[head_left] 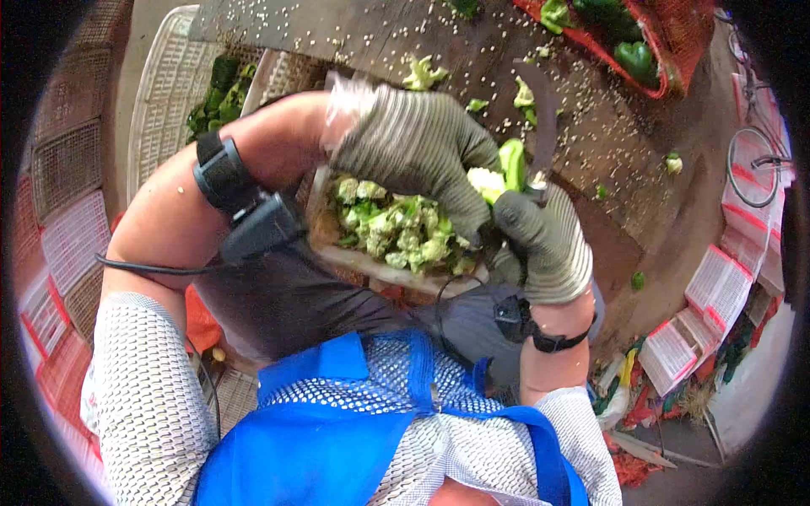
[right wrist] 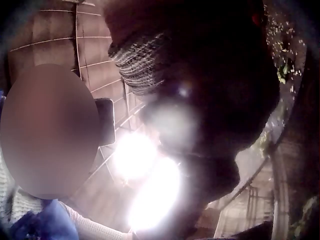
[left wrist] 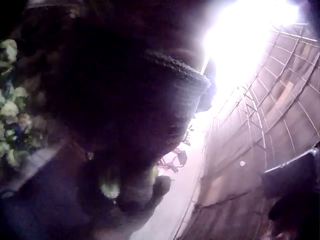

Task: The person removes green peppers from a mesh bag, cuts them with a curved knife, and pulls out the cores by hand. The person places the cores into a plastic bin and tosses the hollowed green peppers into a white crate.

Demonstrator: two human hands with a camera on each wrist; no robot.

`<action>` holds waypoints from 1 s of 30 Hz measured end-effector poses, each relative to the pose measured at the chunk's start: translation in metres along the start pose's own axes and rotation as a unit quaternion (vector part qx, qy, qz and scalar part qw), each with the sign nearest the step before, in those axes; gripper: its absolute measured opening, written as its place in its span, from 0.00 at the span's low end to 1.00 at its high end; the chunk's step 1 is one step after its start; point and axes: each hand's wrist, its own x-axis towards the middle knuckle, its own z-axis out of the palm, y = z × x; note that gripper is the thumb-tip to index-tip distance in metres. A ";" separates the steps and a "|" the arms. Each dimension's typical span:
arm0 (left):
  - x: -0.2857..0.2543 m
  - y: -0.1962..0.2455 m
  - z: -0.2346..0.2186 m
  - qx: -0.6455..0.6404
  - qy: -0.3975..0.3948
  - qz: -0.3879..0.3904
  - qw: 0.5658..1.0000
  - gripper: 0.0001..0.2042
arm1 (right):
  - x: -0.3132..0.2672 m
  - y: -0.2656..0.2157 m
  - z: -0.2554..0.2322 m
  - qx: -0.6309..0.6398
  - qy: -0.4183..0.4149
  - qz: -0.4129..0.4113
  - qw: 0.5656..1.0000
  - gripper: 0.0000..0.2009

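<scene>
My left hand [head_left: 418,148], in a grey striped glove, holds a piece of green pepper [head_left: 512,164] with white, seedy core showing. Close against it, my gloved right hand [head_left: 544,240] grips a knife [head_left: 542,118], its dark curved blade pointing away from me. The right thumb lies beside the pepper, and the knife's handle is hidden in the palm. Below both hands, a tub [head_left: 325,244] on my lap holds many pale green pepper cores [head_left: 401,228]. Both wrist views are dark; a bright green spot [left wrist: 110,189] shows at the left fingers.
Seeds and pepper scraps [head_left: 423,74] litter the brown work surface [head_left: 354,38]. A red net bag [head_left: 675,42] of green peppers [head_left: 634,61] lies at the far right. White baskets [head_left: 160,105] stand at the left, with dark green peppers [head_left: 224,97] inside. Stacked crates [head_left: 717,287] line the right side.
</scene>
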 end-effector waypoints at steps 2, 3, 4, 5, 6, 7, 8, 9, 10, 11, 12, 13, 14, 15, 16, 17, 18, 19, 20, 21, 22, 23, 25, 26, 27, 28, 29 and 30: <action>0.002 -0.004 -0.002 -0.030 -0.035 0.001 0.999 0.18 | -0.001 -0.001 0.001 0.006 -0.012 -0.020 1.000 0.23; 0.001 -0.002 -0.002 -0.031 -0.042 0.022 0.998 0.16 | -0.002 -0.003 0.003 -0.002 -0.012 -0.030 0.999 0.24; 0.000 -0.001 -0.001 -0.010 -0.046 0.017 0.999 0.17 | 0.000 0.000 0.000 0.001 -0.019 -0.028 0.999 0.25; -0.001 0.001 -0.002 0.015 -0.049 0.013 0.999 0.18 | 0.000 -0.001 0.000 0.005 -0.027 -0.030 0.999 0.25; -0.002 0.004 -0.004 0.043 -0.053 0.008 0.998 0.19 | -0.002 -0.001 0.005 0.026 -0.010 -0.064 0.998 0.24; -0.004 0.007 -0.002 0.023 -0.043 -0.007 0.999 0.19 | -0.002 -0.003 0.004 0.031 -0.019 -0.065 0.997 0.23; -0.005 0.009 0.007 -0.049 -0.017 0.010 0.999 0.18 | 0.000 -0.005 0.001 0.036 -0.028 -0.067 0.997 0.23; -0.008 0.014 0.018 -0.120 0.009 0.026 0.992 0.17 | 0.001 -0.006 -0.001 0.043 -0.038 -0.071 0.996 0.22; -0.014 0.023 0.023 -0.102 0.043 0.004 0.994 0.15 | 0.003 -0.002 -0.002 0.061 -0.022 -0.096 0.993 0.20; -0.007 0.014 0.033 -0.130 0.073 0.087 0.985 0.14 | 0.006 0.001 -0.004 0.050 -0.001 -0.090 0.995 0.18; -0.008 0.010 0.039 -0.046 0.156 0.072 0.984 0.13 | 0.010 0.003 -0.007 0.040 0.019 -0.085 0.995 0.17; -0.011 0.010 0.048 0.040 0.237 0.060 0.969 0.13 | 0.009 0.002 -0.007 0.031 0.038 -0.078 0.996 0.16; -0.008 0.003 0.061 -0.003 0.294 0.095 0.951 0.12 | 0.006 -0.006 0.007 0.098 0.069 -0.107 0.987 0.12; 0.010 -0.017 0.063 -0.048 0.348 0.138 0.926 0.12 | 0.011 -0.005 -0.009 0.011 0.063 -0.046 0.997 0.11; 0.018 -0.031 0.063 0.081 0.426 0.152 0.888 0.10 | 0.020 0.003 -0.007 -0.005 0.098 -0.100 0.990 0.11; 0.023 -0.031 0.068 0.139 0.501 0.159 0.839 0.09 | 0.031 0.012 0.001 -0.022 0.128 -0.155 0.979 0.12; 0.022 -0.034 0.070 0.209 0.543 0.191 0.791 0.08 | 0.034 0.018 0.009 -0.021 0.115 -0.170 0.979 0.15; 0.023 -0.038 0.068 0.274 0.581 0.220 0.735 0.08 | 0.036 0.022 0.018 -0.019 0.100 -0.185 0.977 0.17; 0.027 -0.043 0.060 0.274 0.608 0.197 0.719 0.08 | 0.035 0.022 0.021 -0.019 0.098 -0.170 0.980 0.17; 0.026 -0.049 0.055 0.181 0.620 0.193 0.739 0.08 | 0.033 0.019 0.024 -0.023 0.095 -0.153 0.983 0.16; 0.018 -0.042 0.055 0.087 0.625 0.188 0.753 0.08 | 0.024 0.013 0.025 0.028 0.088 -0.118 0.989 0.16; 0.011 -0.040 0.057 -0.008 0.620 0.183 0.763 0.08 | 0.013 0.011 0.024 0.079 0.084 -0.083 0.990 0.15; -0.006 -0.049 0.055 -0.042 0.522 0.100 0.846 0.18 | 0.003 0.018 0.011 0.174 0.047 -0.159 0.971 0.16; -0.014 -0.053 0.064 0.184 0.560 0.103 0.801 0.25 | -0.004 0.020 -0.001 0.174 0.031 -0.153 0.972 0.19; -0.018 -0.057 0.077 0.400 0.570 0.100 0.711 0.33 | -0.010 0.020 -0.011 0.175 0.018 -0.150 0.973 0.23; -0.019 -0.053 0.083 0.432 0.561 0.089 0.701 0.45 | -0.009 0.021 -0.020 0.164 0.024 -0.144 0.976 0.24; -0.018 -0.044 0.093 0.437 0.561 0.171 0.682 0.43 | -0.017 0.018 -0.020 0.181 -0.005 -0.158 0.971 0.25; -0.017 -0.034 0.106 0.418 0.535 0.222 0.700 0.42 | -0.010 0.025 -0.015 0.212 -0.021 -0.200 0.956 0.25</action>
